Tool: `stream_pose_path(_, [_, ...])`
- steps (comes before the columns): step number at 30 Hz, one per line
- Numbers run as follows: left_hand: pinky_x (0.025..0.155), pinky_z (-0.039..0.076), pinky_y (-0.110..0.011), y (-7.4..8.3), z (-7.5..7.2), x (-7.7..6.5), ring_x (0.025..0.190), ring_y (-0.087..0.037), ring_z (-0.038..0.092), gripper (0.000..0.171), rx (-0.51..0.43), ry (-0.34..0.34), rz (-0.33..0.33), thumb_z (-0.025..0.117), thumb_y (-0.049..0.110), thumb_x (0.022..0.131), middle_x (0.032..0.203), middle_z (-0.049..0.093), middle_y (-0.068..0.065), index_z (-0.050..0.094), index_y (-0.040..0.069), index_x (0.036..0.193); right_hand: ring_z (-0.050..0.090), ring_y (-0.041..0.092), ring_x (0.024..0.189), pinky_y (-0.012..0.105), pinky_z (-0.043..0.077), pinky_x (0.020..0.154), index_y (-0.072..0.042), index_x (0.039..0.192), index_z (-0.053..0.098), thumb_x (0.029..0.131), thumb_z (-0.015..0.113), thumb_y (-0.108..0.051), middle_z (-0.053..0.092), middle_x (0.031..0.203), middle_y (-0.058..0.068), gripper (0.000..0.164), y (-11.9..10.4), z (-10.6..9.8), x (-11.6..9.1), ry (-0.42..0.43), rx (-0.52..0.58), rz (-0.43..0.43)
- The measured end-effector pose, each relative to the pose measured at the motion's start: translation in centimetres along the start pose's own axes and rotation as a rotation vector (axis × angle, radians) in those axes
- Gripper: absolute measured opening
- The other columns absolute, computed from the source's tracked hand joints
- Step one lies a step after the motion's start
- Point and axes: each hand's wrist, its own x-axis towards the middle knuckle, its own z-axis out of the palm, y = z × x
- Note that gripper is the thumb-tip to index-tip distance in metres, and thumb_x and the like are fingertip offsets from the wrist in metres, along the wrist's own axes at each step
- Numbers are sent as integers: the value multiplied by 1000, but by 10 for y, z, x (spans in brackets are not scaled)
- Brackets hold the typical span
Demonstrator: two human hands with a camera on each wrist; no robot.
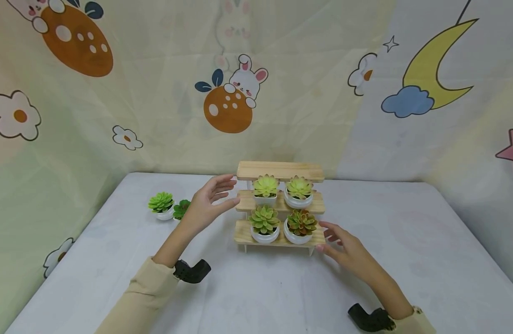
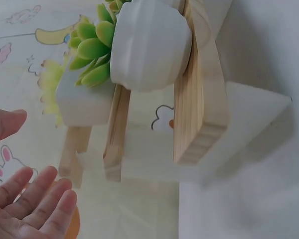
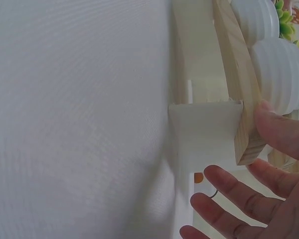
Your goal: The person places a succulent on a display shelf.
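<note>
In the head view, a three-tier stand of pale wooden shelves [image 1: 281, 170] stands toward the far side of the white surface [image 1: 260, 297]. The left hand [image 1: 206, 202] is at its left side, the right hand [image 1: 347, 247] at the right end of its lowest shelf. For handling it well, I would bring both hands to matching heights and push evenly, keeping it level, since the pots could slide.

The middle shelf carries a square white pot [image 1: 265, 201] and, to its right, a round white pot [image 1: 298, 202], each with a pale green succulent. On the lowest shelf, the left round white pot [image 1: 265, 237] holds a green succulent, the right one [image 1: 297, 238] a reddish-green one. Far left on the surface, a small white pot [image 1: 164, 215] holds a bright green succulent beside a darker green succulent [image 1: 181, 208].

In the left wrist view, the left fingers are spread, gripping nothing, apart from the shelves.

In the right wrist view, the thumb lies against the lowest shelf's end; the other fingers extend loosely past. Whether the forefinger presses wood is hard to tell.
</note>
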Motion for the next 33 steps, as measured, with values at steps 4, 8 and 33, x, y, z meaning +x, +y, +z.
stream_pose_path(4, [103, 41, -34, -3, -11, -8, 125, -19, 48, 61, 40, 35, 3, 70, 21, 84, 133, 52, -6, 42, 13, 137, 58, 27, 100, 47, 47, 84, -6, 135, 43, 88, 64, -29, 61, 110, 12, 57, 0, 0, 0, -2, 1, 5])
stream_pose_path(8, [103, 40, -32, -7, -23, -17, 125, -19, 48, 61, 64, 69, 5, 70, 20, 84, 134, 52, -6, 42, 15, 138, 58, 27, 100, 46, 48, 83, -6, 135, 43, 88, 64, -28, 61, 109, 12, 56, -1, -1, -1, 2, 4, -2])
stream_pose_path(33, [93, 39, -5, -34, -70, -70, 124, -8, 48, 65, 215, 222, -110, 68, 27, 85, 137, 48, -8, 38, 12, 141, 58, 27, 100, 47, 48, 83, -5, 134, 44, 88, 65, -26, 61, 109, 12, 55, -3, -1, -1, 6, 6, -10])
